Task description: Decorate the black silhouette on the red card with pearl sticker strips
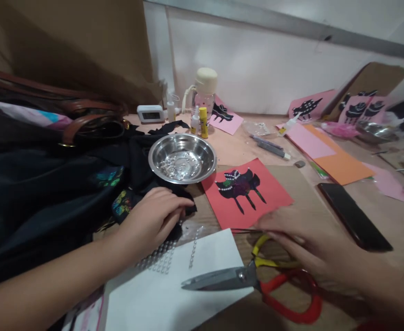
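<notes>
My left hand (156, 209) is closed, its fingers curled down over black cloth (190, 209); what is inside the grip is hidden. My right hand (296, 234), slightly blurred, pinches a thin dark tool (241, 231) that looks like tweezers, its tip by the red card's lower edge. On the red card (277, 191) is a black cut-out shape (239, 186) with white pearl beads. Scissors (219, 278) with yellow and red handles lie below my right hand, across white paper (153, 303). A clear sheet of stick-on beads (165, 257) rests partly on that paper.
Behind the card stands a steel bowl (150, 158) with small bits inside. Glue bottles (195, 123), a yellow glue stick (203, 123) and a drinking bottle (207, 85) are farther back. A phone (355, 216) and orange card (343, 163) lie right; dark fabric (50, 207) fills the left.
</notes>
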A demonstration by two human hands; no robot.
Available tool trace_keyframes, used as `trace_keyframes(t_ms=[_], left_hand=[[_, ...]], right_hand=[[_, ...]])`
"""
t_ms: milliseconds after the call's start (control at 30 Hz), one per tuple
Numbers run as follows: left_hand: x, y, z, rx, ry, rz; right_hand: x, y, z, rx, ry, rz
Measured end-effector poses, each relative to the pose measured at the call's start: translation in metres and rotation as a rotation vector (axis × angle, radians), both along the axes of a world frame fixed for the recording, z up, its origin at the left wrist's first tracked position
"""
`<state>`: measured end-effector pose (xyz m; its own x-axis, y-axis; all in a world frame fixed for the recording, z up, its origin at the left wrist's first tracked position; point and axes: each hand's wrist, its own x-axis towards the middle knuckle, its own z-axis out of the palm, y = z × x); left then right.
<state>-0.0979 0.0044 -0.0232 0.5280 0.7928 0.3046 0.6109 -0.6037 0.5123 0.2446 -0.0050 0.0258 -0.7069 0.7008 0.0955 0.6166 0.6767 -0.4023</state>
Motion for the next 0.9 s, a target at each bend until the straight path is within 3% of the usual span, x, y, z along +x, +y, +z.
trace_keyframes(t_ms=[133,267,600,767,833,900], left_hand=[[-0.002,-0.005,0.011,0.050,0.090,-0.014],[0.002,-0.011,0.017,-0.016,0.277,-0.069],[0.008,-0.016,0.002,0.061,0.351,-0.123],[0.007,-0.004,0.002,-0.164,0.205,0.050],[0.006,-0.001,0.007,-0.193,0.154,0.107],[0.008,-0.001,0.015,-0.325,-0.024,0.134]], right_hand=[[-0.013,-0.032,0.000,-0.037,0.015,0.172],[-0.030,-0.048,-0.009,0.030,-0.009,0.240],[-0.053,-0.059,-0.030,-0.062,-0.120,0.331],[-0.056,-0.056,-0.028,-0.111,-0.118,0.309],[-0.056,-0.055,-0.026,-0.105,-0.095,0.302],[-0.055,-0.055,-0.023,-0.082,-0.063,0.311]])
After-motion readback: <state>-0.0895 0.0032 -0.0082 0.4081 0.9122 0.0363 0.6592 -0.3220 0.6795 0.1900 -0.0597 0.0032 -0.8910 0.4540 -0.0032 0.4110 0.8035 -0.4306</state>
